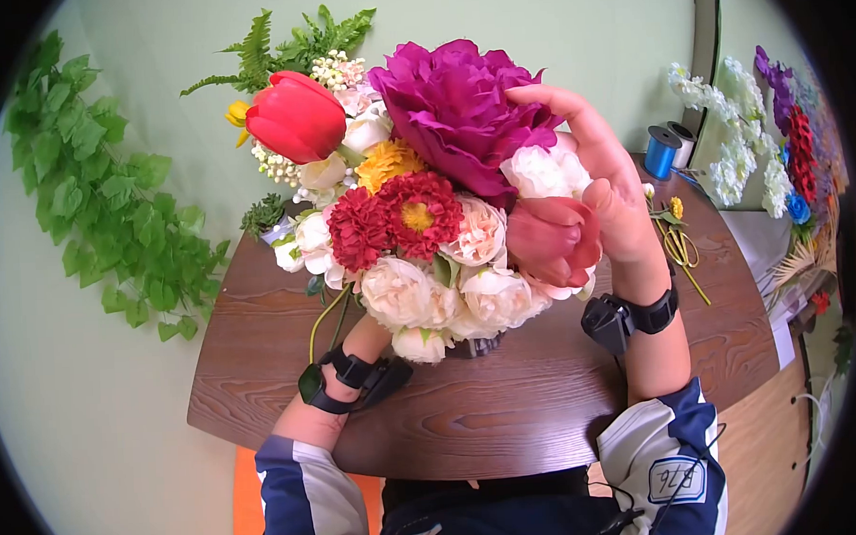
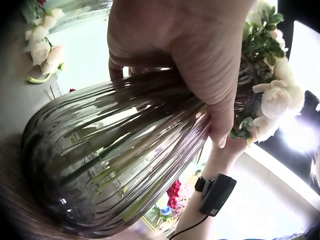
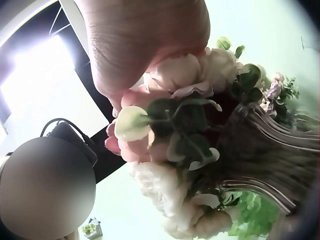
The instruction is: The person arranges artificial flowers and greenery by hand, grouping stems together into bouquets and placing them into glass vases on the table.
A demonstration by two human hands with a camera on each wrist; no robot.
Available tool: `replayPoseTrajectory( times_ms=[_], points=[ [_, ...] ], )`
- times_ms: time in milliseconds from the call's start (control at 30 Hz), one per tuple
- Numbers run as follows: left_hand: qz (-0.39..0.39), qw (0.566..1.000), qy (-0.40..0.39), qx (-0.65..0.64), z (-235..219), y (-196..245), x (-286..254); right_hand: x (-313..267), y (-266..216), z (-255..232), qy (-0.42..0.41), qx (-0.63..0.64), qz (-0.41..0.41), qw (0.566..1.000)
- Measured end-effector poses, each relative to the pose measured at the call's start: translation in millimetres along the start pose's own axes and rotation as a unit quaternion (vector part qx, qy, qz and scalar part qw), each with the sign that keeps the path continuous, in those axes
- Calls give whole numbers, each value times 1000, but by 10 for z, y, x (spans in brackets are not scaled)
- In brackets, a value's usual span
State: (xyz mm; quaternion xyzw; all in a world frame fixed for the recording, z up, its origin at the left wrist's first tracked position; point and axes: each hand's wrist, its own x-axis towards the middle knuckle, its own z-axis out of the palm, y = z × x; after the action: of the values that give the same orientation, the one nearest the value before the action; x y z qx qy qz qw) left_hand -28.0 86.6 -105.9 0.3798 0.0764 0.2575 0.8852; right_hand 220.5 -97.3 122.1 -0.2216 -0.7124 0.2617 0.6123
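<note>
A large bouquet of artificial flowers stands in a ribbed clear glass vase (image 2: 100, 165), with green stems inside. My left hand (image 2: 175, 50) grips the vase near its neck, thumb on one side and fingers over the other; the flowers hide this hand in the head view. At the bouquet's right side, my right hand (image 1: 608, 157) rests against the blooms. Its extended index finger touches the big purple peony (image 1: 460, 115), and its thumb lies by the dusky pink tulip (image 1: 552, 242). A red tulip (image 1: 295, 116) and pale pink roses (image 1: 396, 292) fill the left and front.
A blue spool (image 1: 663, 153) and gold-handled scissors (image 1: 677, 247) lie on the dark wooden table (image 1: 509, 416) at the right. Ivy (image 1: 115, 203) hangs at the left wall. More artificial flowers (image 1: 744, 134) are at the far right, and a small succulent (image 1: 262, 215) sits behind the bouquet's left.
</note>
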Motion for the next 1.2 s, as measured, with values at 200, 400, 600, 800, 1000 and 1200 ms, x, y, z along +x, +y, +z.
replayPoseTrajectory(
  times_ms=[200,400,600,800,1000,1200],
  points=[
    [-2,1000,-1,-15,47,-28,263,28,42,49,25,59,-29,998],
    [-3,1000,-5,-26,82,-32,398,54,-36,139,25,42,-24,999],
    [-3,999,-11,-33,123,-26,451,36,58,-160,11,21,-96,995],
    [-6,999,-14,-50,79,-76,360,-8,21,-211,210,-87,-171,959],
    [-3,997,-22,-73,6,-59,209,-86,-50,-191,252,-117,-219,935],
    [-8,995,-36,-90,15,-69,193,-133,-49,-301,259,-79,-333,903]
  ],
)
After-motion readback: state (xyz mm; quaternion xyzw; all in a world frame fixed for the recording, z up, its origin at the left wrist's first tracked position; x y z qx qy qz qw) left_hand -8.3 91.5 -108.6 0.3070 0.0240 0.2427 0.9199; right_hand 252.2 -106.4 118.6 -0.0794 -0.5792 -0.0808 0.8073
